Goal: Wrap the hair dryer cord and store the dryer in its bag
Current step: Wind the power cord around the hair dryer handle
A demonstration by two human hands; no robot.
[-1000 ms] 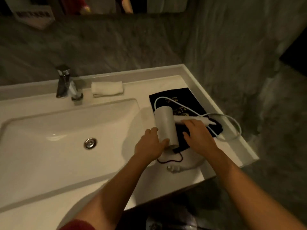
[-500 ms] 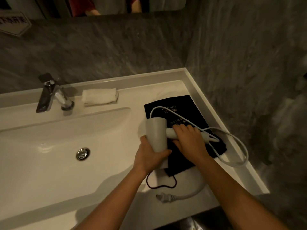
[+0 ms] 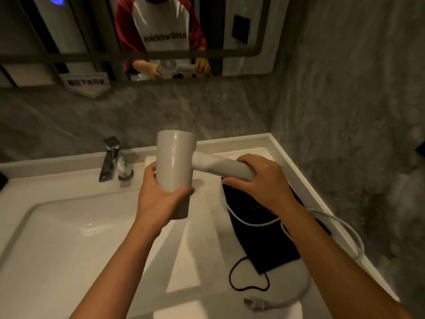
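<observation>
White cord (image 3: 340, 229) trails below the right hand (image 3: 259, 180), fingers clamped on the hair dryer (image 3: 174, 166) handle; left hand (image 3: 158, 194) fingers clamp its barrel.

White vanity counter (image 3: 264, 141) with a sunken basin (image 3: 57, 238) on its left. A chrome faucet (image 3: 110, 160) stands behind the basin. On the right, a black bag (image 3: 264, 245) lies flat, its dark drawstring (image 3: 243, 279) looped toward the front edge. The white cord (image 3: 340, 229) curves across bag and counter, its plug (image 3: 257, 303) resting near the front.

Dim warm light, soft blur, bowed edges
</observation>
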